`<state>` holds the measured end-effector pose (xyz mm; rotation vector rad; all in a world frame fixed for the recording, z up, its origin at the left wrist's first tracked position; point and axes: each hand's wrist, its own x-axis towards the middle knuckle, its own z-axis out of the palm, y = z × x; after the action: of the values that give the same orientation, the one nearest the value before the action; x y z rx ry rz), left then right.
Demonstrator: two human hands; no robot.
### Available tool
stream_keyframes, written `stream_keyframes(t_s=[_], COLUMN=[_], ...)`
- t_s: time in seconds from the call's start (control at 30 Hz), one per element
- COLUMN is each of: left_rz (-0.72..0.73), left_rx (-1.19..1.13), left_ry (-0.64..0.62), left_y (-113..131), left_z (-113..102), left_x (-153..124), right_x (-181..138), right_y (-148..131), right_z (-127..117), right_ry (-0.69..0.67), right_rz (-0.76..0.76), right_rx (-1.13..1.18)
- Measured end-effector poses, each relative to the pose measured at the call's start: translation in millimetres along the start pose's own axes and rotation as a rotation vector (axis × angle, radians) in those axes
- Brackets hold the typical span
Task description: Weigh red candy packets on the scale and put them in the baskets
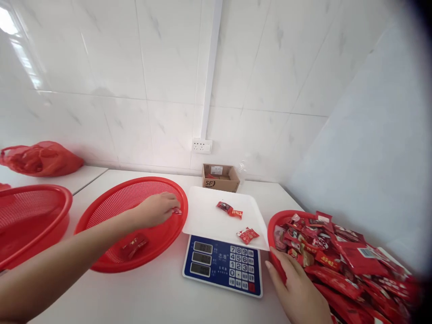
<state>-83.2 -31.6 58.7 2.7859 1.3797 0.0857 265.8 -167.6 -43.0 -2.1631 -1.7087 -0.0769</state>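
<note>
Over the red mesh basket (101,198) on the left, my left hand (160,209) is closed, pinching a small red-wrapped packet (176,211) at its fingertips. A few red packets (135,245) lie at the bottom of that basket. My right hand (300,288) is at the left rim of another red basket (281,215), heaped with red snack packets (337,256); the rim sits between thumb and fingers. Between the baskets is a digital scale (222,265) with a white pan (205,211). Small red packets (248,235) lie on the pan, two of them close together.
An open cardboard box (221,182) stands behind the scale by the tiled wall, below a socket (201,146). Farther left are another red basket (64,198) and a red mesh bag (47,157). A pale sheet-like surface (364,135) rises on the right.
</note>
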Motion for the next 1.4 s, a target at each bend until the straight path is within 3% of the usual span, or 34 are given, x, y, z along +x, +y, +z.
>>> stream_keyframes(t_s=[0.07, 0.17, 0.4, 0.5, 0.63, 0.87, 1.03, 1.2, 1.4], left_rz=[-0.038, 0.029, 0.472, 0.449, 0.337, 0.189, 0.239, 0.244, 0.177], left_rx=[-0.018, -0.046, -0.127, -0.088, -0.059, -0.063, -0.069, -0.037, -0.04], left_ry=[-0.041, -0.044, -0.068, -0.087, -0.065, -0.044, -0.143, -0.226, -0.258], left_y=[-8.7, 0.5, 79.1, 103.1, 110.9, 100.7, 123.3, 148.3, 150.1], left_z=[-0.1, 6.4, 38.2, 56.5, 75.9, 72.0, 61.4, 61.5, 57.8], left_x=[-10.9, -1.8, 90.0, 127.6, 156.6, 148.8, 134.2, 137.4, 137.8], right_x=[0.3, 0.2, -0.1, -0.4, -0.9, -1.4, -1.9, -1.8, -1.8], right_y=[0.2, 0.2, -4.3, -5.9, -6.7, -7.6, -8.7, -9.9, -9.3], right_z=[0.4, -0.6, -6.4, -7.4, -8.3, -9.9, -9.6, -10.1, -11.3], right_ry=[0.016, 0.006, -0.06, -0.054, -0.035, -0.062, -0.039, -0.083, -0.104], right_rz=[0.0, 0.005, 0.031, 0.034, 0.02, 0.026, 0.021, 0.042, 0.048], right_rx=[0.007, 0.011, 0.016, 0.007, -0.004, -0.01, 0.005, 0.0, 0.013])
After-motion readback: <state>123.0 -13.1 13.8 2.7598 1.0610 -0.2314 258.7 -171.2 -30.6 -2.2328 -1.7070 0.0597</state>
